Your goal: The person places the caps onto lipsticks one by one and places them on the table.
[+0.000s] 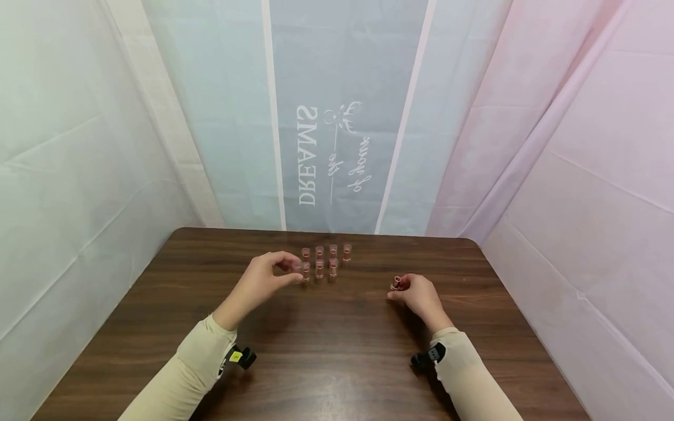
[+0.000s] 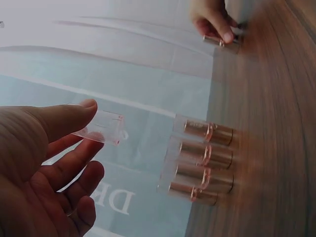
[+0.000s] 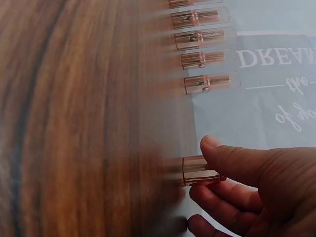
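Observation:
My left hand (image 1: 265, 276) pinches a clear, pink-tinted lipstick cap (image 2: 109, 124) between thumb and fingers, beside the left end of a group of capped lipsticks (image 1: 333, 269). These copper-coloured tubes stand upright in two rows on the table, each under a transparent cap. Off to the right, my right hand (image 1: 423, 294) grips an uncapped copper lipstick tube (image 3: 195, 170) by its sides, at or just above the tabletop. Whether its base touches the wood I cannot tell. In the right wrist view, several capped lipsticks (image 3: 200, 38) appear beyond the hand.
A dark brown wooden table (image 1: 316, 351) lies under both hands. Behind it hangs a grey-blue cloth (image 1: 347, 58) with mirrored lettering, and pale cloths (image 1: 595, 204) close off the sides. Each sleeve carries a black wrist camera (image 1: 244, 357).

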The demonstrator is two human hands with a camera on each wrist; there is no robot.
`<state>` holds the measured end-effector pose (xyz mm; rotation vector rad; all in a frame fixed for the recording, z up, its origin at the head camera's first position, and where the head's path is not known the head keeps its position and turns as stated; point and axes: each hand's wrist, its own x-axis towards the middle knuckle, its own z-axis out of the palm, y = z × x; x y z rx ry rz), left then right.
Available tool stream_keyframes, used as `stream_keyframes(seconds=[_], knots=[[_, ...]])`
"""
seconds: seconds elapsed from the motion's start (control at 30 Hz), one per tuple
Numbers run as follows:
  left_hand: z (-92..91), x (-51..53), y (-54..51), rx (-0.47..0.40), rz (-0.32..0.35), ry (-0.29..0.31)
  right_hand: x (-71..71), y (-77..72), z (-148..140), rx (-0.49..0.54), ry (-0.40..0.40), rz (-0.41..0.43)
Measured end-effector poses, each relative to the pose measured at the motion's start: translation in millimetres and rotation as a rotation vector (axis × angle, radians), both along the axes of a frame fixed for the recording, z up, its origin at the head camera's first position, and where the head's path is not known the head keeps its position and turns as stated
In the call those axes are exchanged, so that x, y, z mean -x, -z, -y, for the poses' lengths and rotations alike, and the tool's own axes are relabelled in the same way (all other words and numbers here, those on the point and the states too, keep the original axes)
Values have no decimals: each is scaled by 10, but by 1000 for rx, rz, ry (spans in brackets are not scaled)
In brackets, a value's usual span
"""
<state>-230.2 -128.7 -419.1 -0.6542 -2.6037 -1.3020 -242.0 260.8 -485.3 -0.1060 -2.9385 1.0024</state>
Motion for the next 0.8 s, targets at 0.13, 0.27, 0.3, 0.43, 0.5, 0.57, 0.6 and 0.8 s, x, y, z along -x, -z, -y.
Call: stream_keyframes(seconds=[0.13,0.27,0.3,0.43,0.5,0.57,0.6,0.8], knots=[[-48,-53,66,-13,43,27,18,2,4,-61,13,3],[-65,-95,173,-17,71,48,26,1,2,-85,21,-12],[-68,-103,188,-16,76,50,25,2,0,-80,22,-19],[-69,-122,216,-13,85,69,18,-12,8,-44,7,-68],[-72,-131,206,-15,85,77,18,-39,40,-25,-15,-87],[-80,-137,183,-17,79,83,16,-81,93,-4,-42,-98],[-86,-141,168,-16,74,85,15,-103,124,6,-59,-102],[-148,-178,48,-28,50,122,-21,-284,374,140,-132,-156]])
